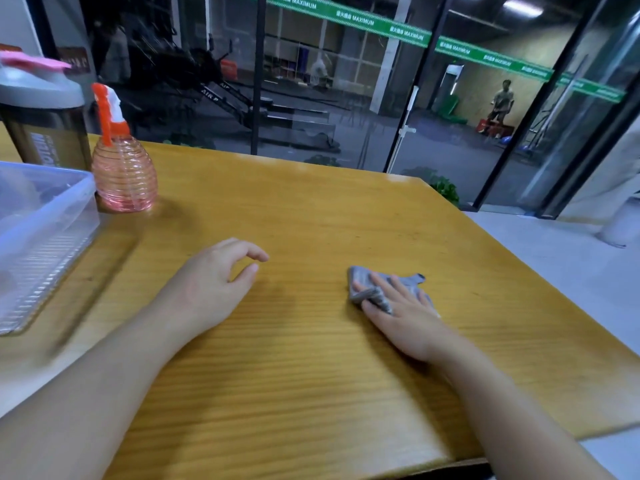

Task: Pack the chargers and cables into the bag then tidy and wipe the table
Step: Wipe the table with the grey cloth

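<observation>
A small grey cloth (360, 278) lies crumpled on the yellow wooden table (311, 209), right of centre. My right hand (405, 317) lies flat on the cloth with straight fingers pressing it onto the wood. A fold of the cloth pokes up between two fingers. My left hand (211, 282) rests on the table left of centre, its fingers loosely curled and holding nothing. No chargers, cables or bag show on the tabletop.
A pink spray bottle (123, 174) with an orange trigger stands at the back left. Beside it sit a clear plastic box (45, 237) and a dark shaker bottle (45, 126) with a grey lid. Glass walls rise behind the table; its right edge drops to a pale floor.
</observation>
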`<state>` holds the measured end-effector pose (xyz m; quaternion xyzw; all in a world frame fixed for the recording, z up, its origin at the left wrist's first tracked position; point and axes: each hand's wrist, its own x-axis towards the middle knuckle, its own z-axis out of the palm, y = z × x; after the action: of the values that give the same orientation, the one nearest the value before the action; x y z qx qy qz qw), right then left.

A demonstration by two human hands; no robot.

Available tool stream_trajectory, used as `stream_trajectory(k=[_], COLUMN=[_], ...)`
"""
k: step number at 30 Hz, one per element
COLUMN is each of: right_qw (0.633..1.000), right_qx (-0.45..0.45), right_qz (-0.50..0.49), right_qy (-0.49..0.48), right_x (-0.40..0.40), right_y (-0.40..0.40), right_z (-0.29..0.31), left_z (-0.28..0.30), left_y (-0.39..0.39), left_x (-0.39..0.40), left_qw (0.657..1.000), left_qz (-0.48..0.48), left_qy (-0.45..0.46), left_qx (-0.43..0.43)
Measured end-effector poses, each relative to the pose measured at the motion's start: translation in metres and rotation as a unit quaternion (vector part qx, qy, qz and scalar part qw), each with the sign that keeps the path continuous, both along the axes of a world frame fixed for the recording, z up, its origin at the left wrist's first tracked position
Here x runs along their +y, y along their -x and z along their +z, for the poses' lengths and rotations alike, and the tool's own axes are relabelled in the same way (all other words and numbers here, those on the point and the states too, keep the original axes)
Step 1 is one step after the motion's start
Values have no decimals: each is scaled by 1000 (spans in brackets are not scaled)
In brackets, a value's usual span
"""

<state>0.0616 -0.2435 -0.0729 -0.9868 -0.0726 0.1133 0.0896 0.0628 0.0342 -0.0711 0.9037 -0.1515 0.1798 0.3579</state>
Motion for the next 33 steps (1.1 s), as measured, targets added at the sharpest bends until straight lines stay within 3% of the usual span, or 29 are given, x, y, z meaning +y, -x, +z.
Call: stream_trajectory(k=[5, 9, 12, 14, 17, 19, 24, 29, 33], right_qw=[986, 961, 912, 906, 982, 992, 976, 920, 910], right_qx=[-42, -92, -146, -134, -89, -65, -75, -100, -91], right_qz=[-162, -260, -351, -347, -155, -106, -204, -371, -399], right_qy=[-9, -34, -154, -203, -65, -35, -23, -76, -70], right_x=[-75, -88, -82, -68, -51, -57, -102, -142, -143], right_y=[-37, -51, -51, -53, -47, -51, -75, -114, -150], right_z=[-16, 3, 25, 21, -4, -12, -6, -6, -4], left_z=[-1, -4, -5, -5, -7, -10, -14, -16, -17], left_y=[1, 2, 2, 2, 0, -1, -4, -10, -13], left_x=[-4, -6, -8, -9, -13, -15, -16, -19, -24], left_qw=[1000, 999, 999, 998, 996, 995, 991, 987, 985], left_qz=[-18, -33, -38, -39, -46, -54, -70, -85, -96], left_qy=[-14, -30, -35, -45, -70, -87, -113, -135, -141], left_qx=[2, -4, 1, 3, 0, -1, -16, -27, -24])
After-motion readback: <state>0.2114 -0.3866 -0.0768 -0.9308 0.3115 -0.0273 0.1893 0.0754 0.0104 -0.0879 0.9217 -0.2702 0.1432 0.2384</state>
